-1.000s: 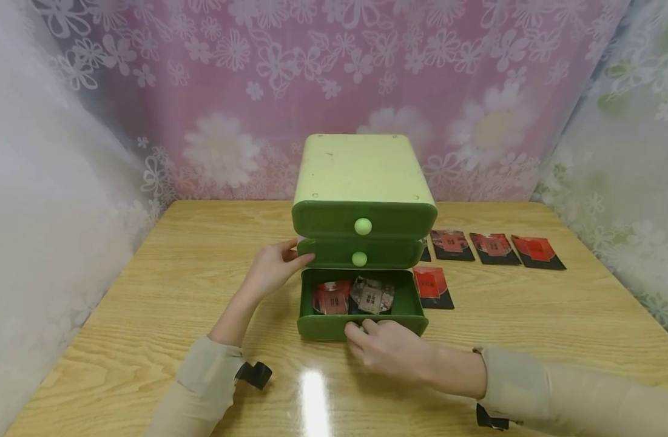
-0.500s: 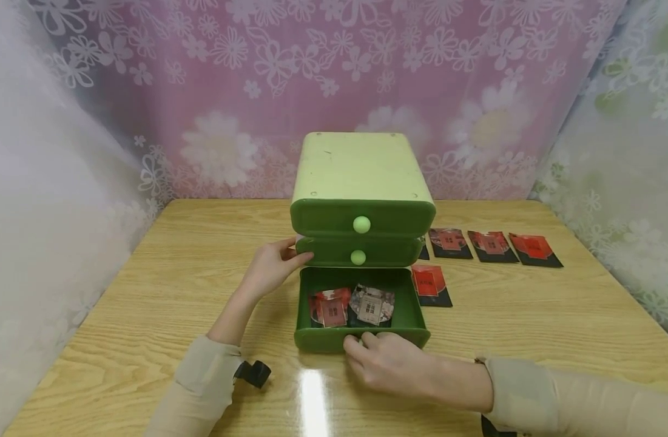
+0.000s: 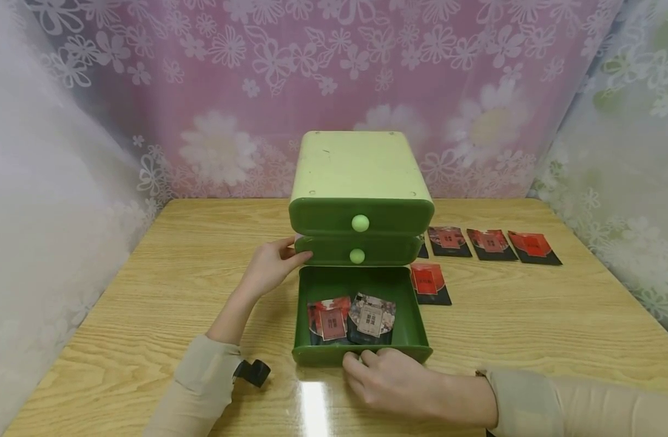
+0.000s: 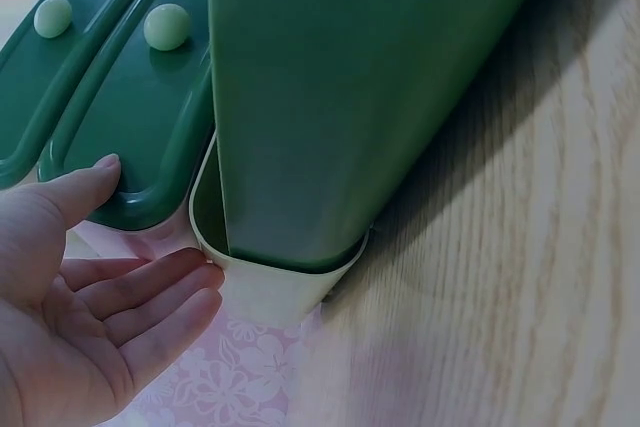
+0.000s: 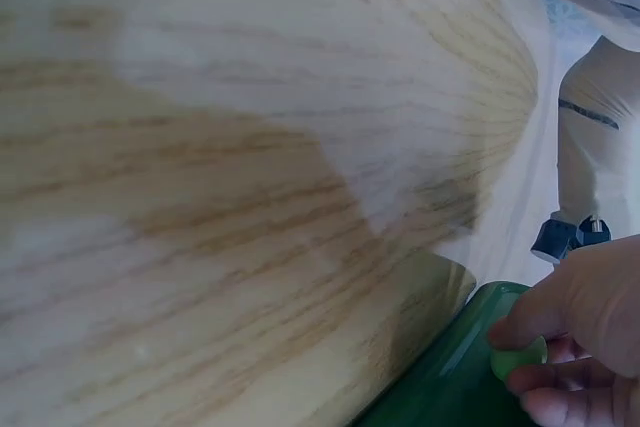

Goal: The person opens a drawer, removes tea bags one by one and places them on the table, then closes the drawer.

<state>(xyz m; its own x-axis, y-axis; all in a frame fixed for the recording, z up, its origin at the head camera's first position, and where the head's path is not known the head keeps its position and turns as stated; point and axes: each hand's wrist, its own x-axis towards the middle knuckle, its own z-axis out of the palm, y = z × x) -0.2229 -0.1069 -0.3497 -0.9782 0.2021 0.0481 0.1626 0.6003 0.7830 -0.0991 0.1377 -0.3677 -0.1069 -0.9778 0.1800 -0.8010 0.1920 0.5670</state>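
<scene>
A small cabinet [image 3: 361,164] with a pale green body and dark green drawer fronts stands mid-table in the head view. Its bottom drawer [image 3: 377,279] is pulled far out; the two upper drawers are closed. Inside lie a red-and-black sachet [image 3: 330,321] and a grey, flower-patterned sachet [image 3: 372,318], side by side. My right hand [image 3: 391,382] pinches the bottom drawer's round light green knob [image 5: 518,359] between thumb and fingers. My left hand [image 3: 270,267] rests against the cabinet's left side, thumb on the middle drawer's front [image 4: 140,117], other fingers extended near the body's edge.
Right of the cabinet lies a red-and-black sachet [image 3: 429,282]. Behind it, a row of several similar sachets [image 3: 491,244] runs along the wooden table [image 3: 202,243], one partly hidden by the cabinet. A flowered curtain [image 3: 334,67] hangs at the back.
My right hand has drawn the bottom drawer further toward me, and the two sachets inside have come forward and show more fully. The left hand has stayed at the cabinet's side.
</scene>
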